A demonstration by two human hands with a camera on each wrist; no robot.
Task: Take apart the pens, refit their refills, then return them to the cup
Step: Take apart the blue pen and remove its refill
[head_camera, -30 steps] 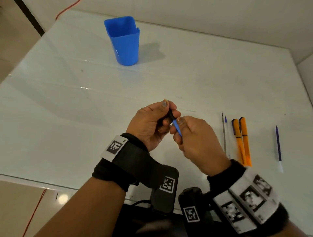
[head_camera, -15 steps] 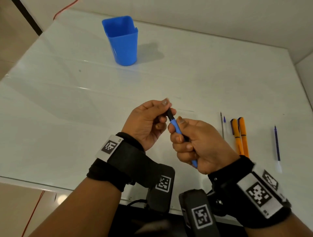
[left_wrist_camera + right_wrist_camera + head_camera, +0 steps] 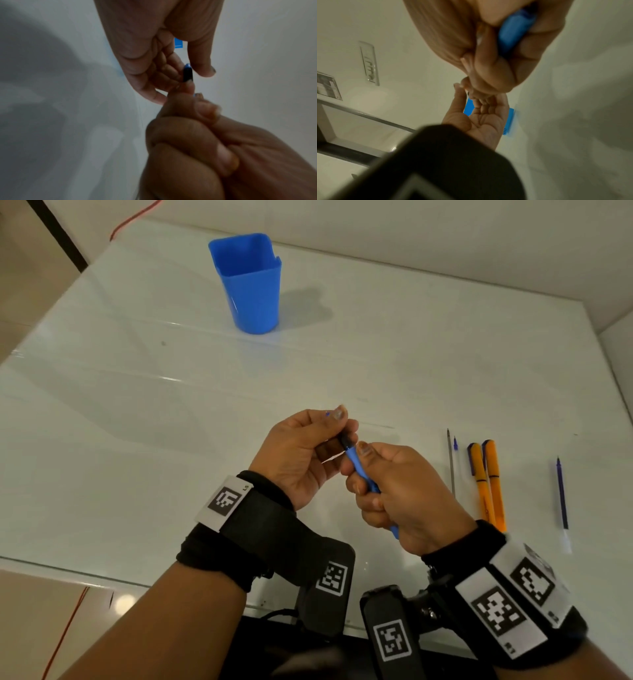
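A blue pen with a black tip section is held above the table near its front middle. My right hand is wrapped around the blue barrel, whose rear end pokes out below the fist. My left hand pinches the black tip between thumb and fingers. The blue cup stands upright at the far left of the table, well away from both hands; a sliver of the cup shows behind my left hand in the right wrist view.
To the right of my hands lie two orange pens side by side, a thin grey refill with a short blue piece beside it, and a blue refill farther right. A red cable runs off the table's far left corner.
My right hand shifted from pinching the pen near its tip to gripping the whole barrel, so more blue shows. My left hand stays on the black tip.
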